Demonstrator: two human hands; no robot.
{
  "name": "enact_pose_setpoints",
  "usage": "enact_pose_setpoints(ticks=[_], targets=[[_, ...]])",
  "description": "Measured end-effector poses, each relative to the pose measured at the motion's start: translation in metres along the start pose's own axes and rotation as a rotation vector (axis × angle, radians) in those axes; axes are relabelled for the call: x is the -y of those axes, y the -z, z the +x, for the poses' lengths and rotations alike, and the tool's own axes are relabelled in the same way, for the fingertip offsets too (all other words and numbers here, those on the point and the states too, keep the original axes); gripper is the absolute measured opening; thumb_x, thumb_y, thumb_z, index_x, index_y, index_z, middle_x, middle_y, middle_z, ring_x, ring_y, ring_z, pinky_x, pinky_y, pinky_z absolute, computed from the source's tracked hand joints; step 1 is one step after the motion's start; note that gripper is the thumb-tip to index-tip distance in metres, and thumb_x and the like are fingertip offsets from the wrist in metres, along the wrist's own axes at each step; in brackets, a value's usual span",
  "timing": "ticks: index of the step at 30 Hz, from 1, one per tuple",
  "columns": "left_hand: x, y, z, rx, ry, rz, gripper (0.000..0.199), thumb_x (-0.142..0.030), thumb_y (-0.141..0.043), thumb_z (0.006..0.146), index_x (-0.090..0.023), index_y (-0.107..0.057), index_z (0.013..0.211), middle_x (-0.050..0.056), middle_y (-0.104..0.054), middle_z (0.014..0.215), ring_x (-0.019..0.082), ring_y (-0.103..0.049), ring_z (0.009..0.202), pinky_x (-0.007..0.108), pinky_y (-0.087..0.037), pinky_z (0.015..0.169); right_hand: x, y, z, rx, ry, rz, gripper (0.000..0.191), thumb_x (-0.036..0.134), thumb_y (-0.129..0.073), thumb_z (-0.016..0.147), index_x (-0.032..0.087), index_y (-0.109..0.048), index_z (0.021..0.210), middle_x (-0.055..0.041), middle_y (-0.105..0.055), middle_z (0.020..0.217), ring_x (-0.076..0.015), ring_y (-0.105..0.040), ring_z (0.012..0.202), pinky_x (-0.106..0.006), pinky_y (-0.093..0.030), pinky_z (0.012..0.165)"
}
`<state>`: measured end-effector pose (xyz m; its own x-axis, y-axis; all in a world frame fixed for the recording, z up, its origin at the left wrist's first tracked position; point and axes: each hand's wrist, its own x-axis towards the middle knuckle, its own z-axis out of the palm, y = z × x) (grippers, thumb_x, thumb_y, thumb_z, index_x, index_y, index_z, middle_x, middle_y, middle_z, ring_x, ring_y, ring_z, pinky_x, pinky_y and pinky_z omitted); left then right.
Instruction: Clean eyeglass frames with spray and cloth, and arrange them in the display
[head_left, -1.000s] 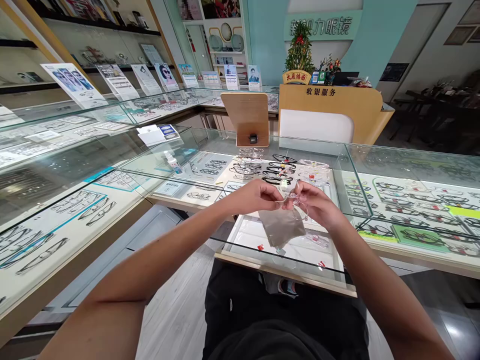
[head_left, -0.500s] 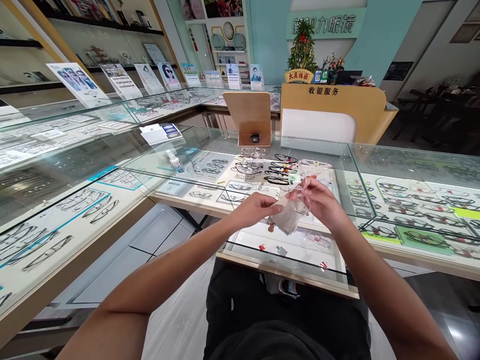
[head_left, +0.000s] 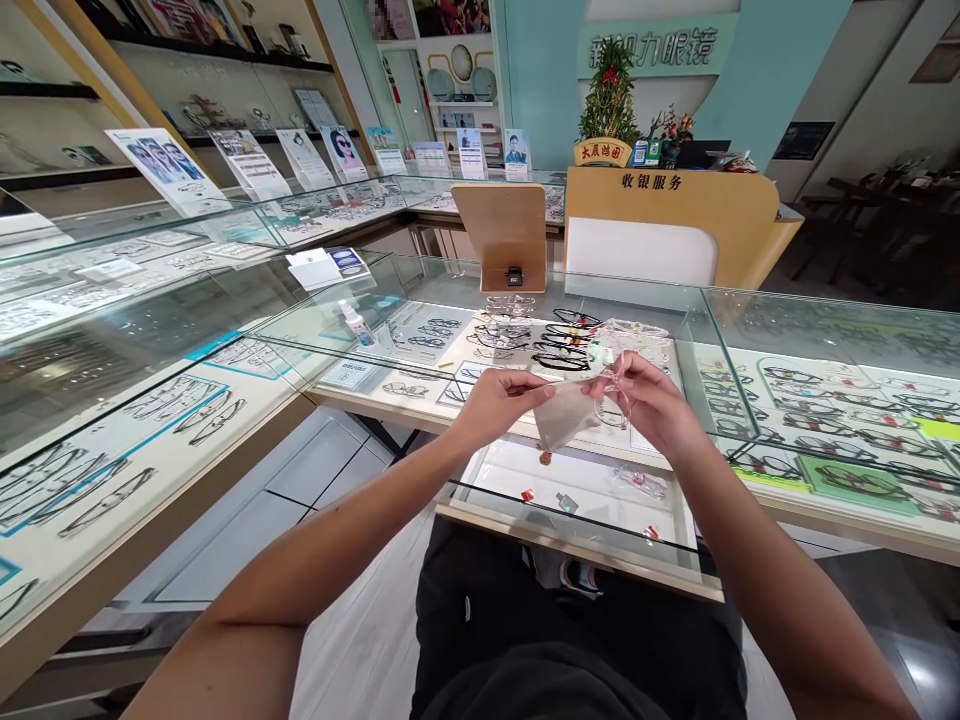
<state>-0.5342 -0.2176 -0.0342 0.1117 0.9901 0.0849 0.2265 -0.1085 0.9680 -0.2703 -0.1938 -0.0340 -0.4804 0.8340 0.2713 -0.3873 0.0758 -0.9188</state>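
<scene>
A pale beige cloth point(head_left: 562, 415) hangs stretched between my two hands above the open drawer. By its upper left corner, my left hand point(head_left: 504, 400) pinches it between thumb and fingers. My right hand point(head_left: 651, 402) is closed on a pair of clear-framed glasses point(head_left: 616, 405), one lens of which hangs below the fingers. The cloth's right end reaches these fingers too. Part of the frame is hidden by the right hand and the cloth.
Below is a pulled-out white drawer point(head_left: 510, 470) with small red-and-white tags and a clear frame inside. Glass display cases full of glasses run left and right. A spray bottle point(head_left: 355, 324) and a wooden-backed mirror point(head_left: 501, 235) stand on the glass top.
The cloth was bunched around the glasses; now it is spread flatter between my hands, and a lens hangs in view. My left hand has shifted slightly up and left.
</scene>
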Motion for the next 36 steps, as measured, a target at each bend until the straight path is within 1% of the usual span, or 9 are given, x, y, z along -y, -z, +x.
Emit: enact_pose_setpoints(ticks=[4, 8, 13, 16, 19, 25, 27, 31, 36], targets=[[-0.003, -0.002, 0.000, -0.044, -0.027, 0.044, 0.031, -0.049, -0.091, 0.078, -0.021, -0.089, 0.090, 0.008, -0.086, 0.097, 0.025, -0.075, 0.090, 0.037, -0.057, 0.083, 0.003, -0.003, 0.000, 0.029, 0.018, -0.054, 0.030, 0.049, -0.087, 0.092, 0.029, -0.065, 0.092, -0.0037, -0.081, 0.090, -0.0343, -0.079, 0.109, -0.056, -0.053, 0.110], [-0.014, -0.004, -0.003, 0.032, -0.039, 0.189, 0.019, -0.040, -0.083, 0.082, -0.023, -0.089, 0.087, 0.006, -0.085, 0.095, 0.025, -0.075, 0.089, 0.035, -0.056, 0.081, 0.007, -0.001, -0.003, 0.094, 0.046, -0.101, 0.026, 0.047, -0.085, 0.096, 0.029, -0.066, 0.092, -0.0042, -0.083, 0.092, -0.0338, -0.079, 0.112, -0.056, -0.054, 0.110], [-0.027, -0.009, -0.007, 0.141, -0.060, 0.283, 0.014, -0.032, -0.078, 0.085, -0.025, -0.089, 0.087, 0.003, -0.086, 0.096, 0.024, -0.076, 0.089, 0.033, -0.056, 0.078, 0.005, 0.003, -0.004, 0.223, -0.003, -0.127, 0.019, 0.040, -0.081, 0.100, 0.029, -0.066, 0.097, -0.0038, -0.084, 0.093, -0.0300, -0.081, 0.107, -0.047, -0.055, 0.099], [-0.033, -0.012, -0.008, 0.175, -0.079, 0.288, 0.014, -0.029, -0.077, 0.083, -0.025, -0.090, 0.087, 0.002, -0.085, 0.091, 0.023, -0.075, 0.087, 0.033, -0.056, 0.082, 0.000, 0.004, -0.003, 0.228, -0.034, -0.148, 0.021, 0.042, -0.081, 0.100, 0.028, -0.066, 0.096, -0.0035, -0.083, 0.093, -0.0281, -0.080, 0.102, -0.043, -0.053, 0.092], [-0.035, -0.013, -0.007, 0.157, -0.084, 0.276, 0.014, -0.028, -0.078, 0.081, -0.024, -0.089, 0.087, 0.002, -0.086, 0.093, 0.023, -0.075, 0.088, 0.034, -0.055, 0.084, -0.003, 0.005, -0.003, 0.216, -0.042, -0.129, 0.019, 0.039, -0.080, 0.101, 0.028, -0.066, 0.097, -0.0025, -0.082, 0.094, -0.0271, -0.079, 0.103, -0.041, -0.052, 0.092], [-0.025, -0.011, -0.006, 0.092, -0.053, 0.131, 0.016, -0.036, -0.085, 0.081, -0.021, -0.089, 0.086, 0.007, -0.087, 0.102, 0.025, -0.078, 0.097, 0.036, -0.057, 0.089, -0.002, 0.003, -0.003, 0.191, -0.015, -0.104, 0.019, 0.040, -0.080, 0.102, 0.028, -0.066, 0.096, -0.0030, -0.083, 0.094, -0.0288, -0.079, 0.113, -0.043, -0.052, 0.100], [-0.022, -0.012, -0.006, 0.060, -0.034, 0.059, 0.023, -0.041, -0.089, 0.080, -0.021, -0.089, 0.089, 0.008, -0.086, 0.100, 0.025, -0.077, 0.093, 0.036, -0.057, 0.085, 0.000, 0.001, -0.003, 0.192, 0.009, -0.094, 0.019, 0.040, -0.081, 0.101, 0.028, -0.067, 0.096, -0.0026, -0.084, 0.094, -0.0290, -0.079, 0.116, -0.043, -0.051, 0.104], [-0.018, -0.016, -0.006, 0.009, 0.018, -0.109, 0.036, -0.049, -0.099, 0.071, -0.019, -0.086, 0.088, 0.007, -0.084, 0.092, 0.021, -0.072, 0.079, 0.033, -0.052, 0.073, 0.002, 0.000, -0.004, 0.179, 0.029, -0.082, 0.019, 0.041, -0.081, 0.101, 0.029, -0.067, 0.095, -0.0023, -0.085, 0.095, -0.0297, -0.080, 0.118, -0.044, -0.051, 0.105], [-0.016, -0.017, -0.004, -0.032, 0.064, -0.272, 0.042, -0.050, -0.106, 0.063, -0.019, -0.084, 0.082, 0.006, -0.082, 0.088, 0.018, -0.069, 0.081, 0.031, -0.051, 0.077, 0.005, 0.001, -0.004, 0.132, 0.051, -0.093, 0.023, 0.044, -0.085, 0.098, 0.030, -0.068, 0.093, -0.0021, -0.085, 0.094, -0.0316, -0.080, 0.117, -0.050, -0.053, 0.110]])
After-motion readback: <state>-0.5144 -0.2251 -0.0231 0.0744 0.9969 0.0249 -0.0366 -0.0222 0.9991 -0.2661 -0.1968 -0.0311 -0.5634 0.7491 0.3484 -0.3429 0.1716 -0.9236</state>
